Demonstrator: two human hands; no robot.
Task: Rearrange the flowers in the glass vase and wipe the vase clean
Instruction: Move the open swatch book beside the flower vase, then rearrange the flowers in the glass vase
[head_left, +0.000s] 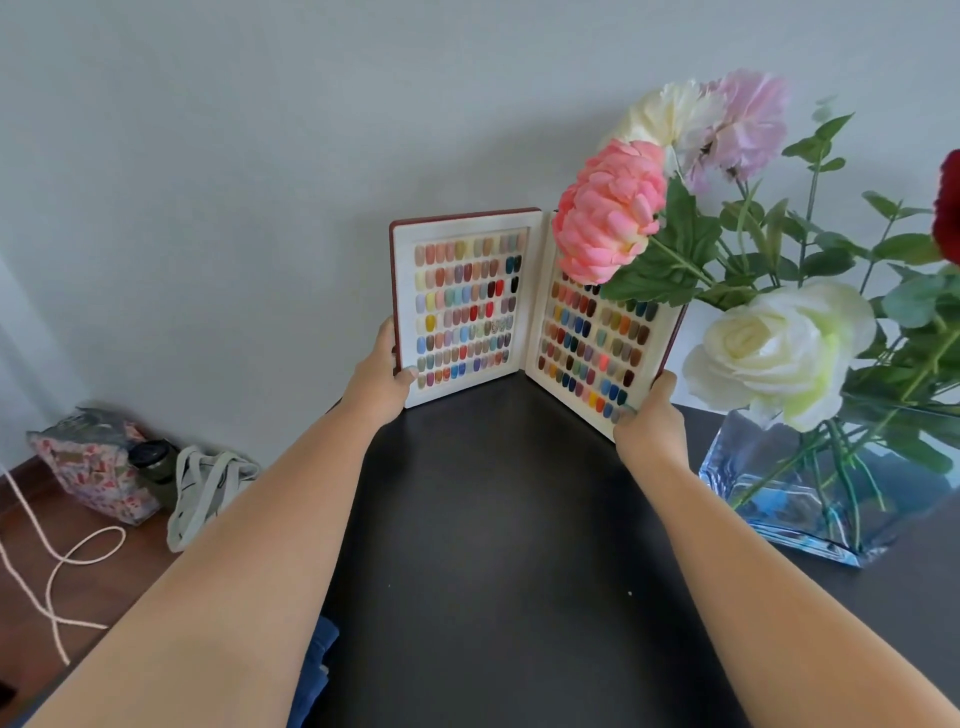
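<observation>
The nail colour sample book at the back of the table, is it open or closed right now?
Open. The sample book stands upright with both swatch pages spread in a V, left hand and right hand gripping its outer edges.

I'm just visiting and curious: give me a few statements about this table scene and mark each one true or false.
1. Both hands grip the swatch book, the left hand on its left edge and the right hand on its right edge. True.
2. The book lies flat and closed on the table. False: it stands open, showing rows of coloured nail samples.
3. The vase stands right of the book. True.
4. A hand is wiping the vase. False: neither hand touches it, and no cloth shows.
5. The pink flower overlaps the book's right page. True.
6. The bags sit on the table. False: they are on the floor at left.
</observation>
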